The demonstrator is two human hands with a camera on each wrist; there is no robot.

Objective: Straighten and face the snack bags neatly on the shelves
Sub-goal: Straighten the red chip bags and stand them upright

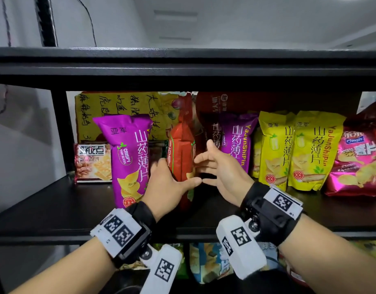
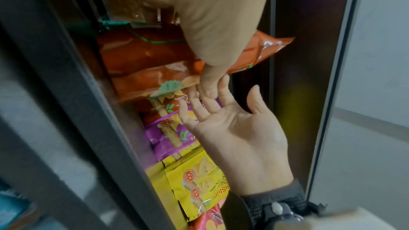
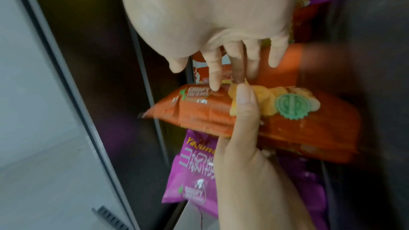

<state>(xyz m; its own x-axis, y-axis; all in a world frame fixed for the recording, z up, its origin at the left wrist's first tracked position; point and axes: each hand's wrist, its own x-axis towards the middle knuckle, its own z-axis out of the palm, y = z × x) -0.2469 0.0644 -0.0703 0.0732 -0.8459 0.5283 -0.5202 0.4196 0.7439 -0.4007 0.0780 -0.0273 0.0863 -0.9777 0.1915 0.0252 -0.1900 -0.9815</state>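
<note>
Item: orange bag (image 1: 180, 153), edge-on; our left hand (image 1: 168, 187) grips it, right hand (image 1: 221, 168) fingers spread, empty. Next, we judge: turn it face-out beside the purple bag (image 1: 127, 158).

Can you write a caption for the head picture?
Left hand grips the orange bag while the open right hand reaches in.

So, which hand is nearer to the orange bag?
Left. The left hand grips the orange bag at its lower edge; the right hand is open just beside it, fingers reaching toward it.
</note>
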